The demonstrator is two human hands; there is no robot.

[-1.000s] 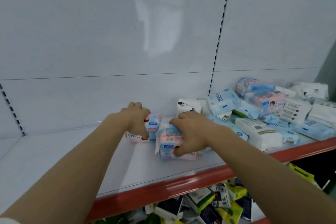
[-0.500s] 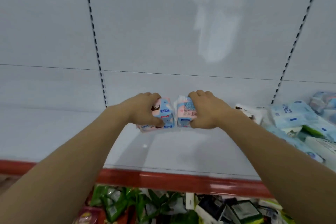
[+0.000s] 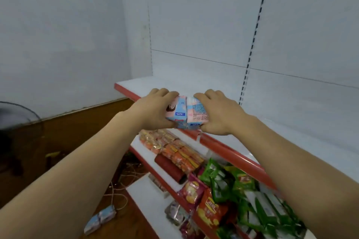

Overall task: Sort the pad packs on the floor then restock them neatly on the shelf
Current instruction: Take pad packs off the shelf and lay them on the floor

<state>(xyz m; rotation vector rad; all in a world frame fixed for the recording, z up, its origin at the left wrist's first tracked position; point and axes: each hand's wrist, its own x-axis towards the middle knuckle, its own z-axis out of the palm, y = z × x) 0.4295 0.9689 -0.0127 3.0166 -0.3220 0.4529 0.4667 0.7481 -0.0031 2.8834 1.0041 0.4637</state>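
Two pad packs, a pink pack (image 3: pixel 175 111) on the left and a white-and-pink pack (image 3: pixel 196 113) touching it on the right, are held side by side above the red front lip of the top shelf (image 3: pixel 291 122), near its left end. The left hand (image 3: pixel 153 108) grips the pink one, the right hand (image 3: pixel 219 114) clamps the other, fingers over the tops, thumbs beneath. They look light, soft and slick-wrapped, so gripping the short ends seems safest. Another pad pack (image 3: pixel 100 221) lies on the floor; snack packets (image 3: pixel 223 182) fill lower shelves

We see soft, even, cool indoor light with faint shadows; the picture is slightly blurred throughout, with wide-angle bending towards the edges.
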